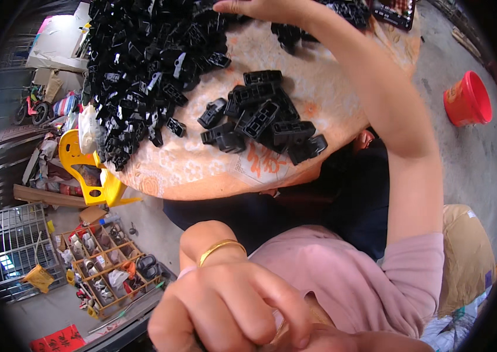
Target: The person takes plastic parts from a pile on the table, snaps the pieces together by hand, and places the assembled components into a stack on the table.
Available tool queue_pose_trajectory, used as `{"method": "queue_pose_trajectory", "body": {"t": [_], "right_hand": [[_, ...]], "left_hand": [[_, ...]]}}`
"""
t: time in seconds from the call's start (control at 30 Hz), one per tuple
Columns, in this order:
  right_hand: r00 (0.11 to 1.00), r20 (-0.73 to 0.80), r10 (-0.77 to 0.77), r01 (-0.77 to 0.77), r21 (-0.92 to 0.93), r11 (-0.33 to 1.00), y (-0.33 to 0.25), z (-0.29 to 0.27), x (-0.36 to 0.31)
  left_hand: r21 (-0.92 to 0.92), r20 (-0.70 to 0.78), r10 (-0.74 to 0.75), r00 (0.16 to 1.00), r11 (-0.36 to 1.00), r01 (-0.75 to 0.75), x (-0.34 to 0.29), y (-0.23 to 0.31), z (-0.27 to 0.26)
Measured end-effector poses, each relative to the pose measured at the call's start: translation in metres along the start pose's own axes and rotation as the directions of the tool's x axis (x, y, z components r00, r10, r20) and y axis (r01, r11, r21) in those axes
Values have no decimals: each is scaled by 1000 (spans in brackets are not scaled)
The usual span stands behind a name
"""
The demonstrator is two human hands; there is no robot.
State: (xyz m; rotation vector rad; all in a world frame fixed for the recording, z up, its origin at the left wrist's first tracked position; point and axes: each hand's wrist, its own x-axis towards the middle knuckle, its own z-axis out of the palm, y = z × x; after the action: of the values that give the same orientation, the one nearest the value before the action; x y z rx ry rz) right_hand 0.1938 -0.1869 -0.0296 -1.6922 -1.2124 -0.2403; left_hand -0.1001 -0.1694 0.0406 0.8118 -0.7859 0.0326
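Observation:
My left hand (pixel 231 302), a gold bangle at its wrist, is raised close to the camera at the lower middle. Its fingers are curled in, and whatever they may hold is hidden. My right arm reaches far across the table (pixel 201 176). At the top edge my right hand (pixel 260 7) is partly cut off, with one digit stretched out left beside a big heap of small black plastic parts (pixel 142 64); I see nothing held in it. Nearer me lies a smaller cluster of larger, blocky black plastic parts (pixel 260 114), touching neither hand.
More black parts (pixel 288 36) lie past my right forearm, near a dark printed box (pixel 395 13). A red bucket (pixel 467 100) stands on the floor at right. To the left are a yellow plastic chair (pixel 78 164), a wooden shoe rack (pixel 104 264) and a metal grille (pixel 16 246).

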Motion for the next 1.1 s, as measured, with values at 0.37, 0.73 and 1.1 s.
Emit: {"method": "queue_pose_trajectory", "body": {"t": [0.37,0.73,1.1], "right_hand": [[999,-32,10,-14,-100,995,9,5,0],[999,-30,-23,18,-143,990,9,15,-4],[1000,-13,-24,22,-150,988,7,13,-5]], "left_hand": [[0,1,299,954,954,-299,3,-10,5],[-44,164,153,974,988,-148,12,11,-4],[-17,151,156,976,988,-156,4,19,-5]]}}
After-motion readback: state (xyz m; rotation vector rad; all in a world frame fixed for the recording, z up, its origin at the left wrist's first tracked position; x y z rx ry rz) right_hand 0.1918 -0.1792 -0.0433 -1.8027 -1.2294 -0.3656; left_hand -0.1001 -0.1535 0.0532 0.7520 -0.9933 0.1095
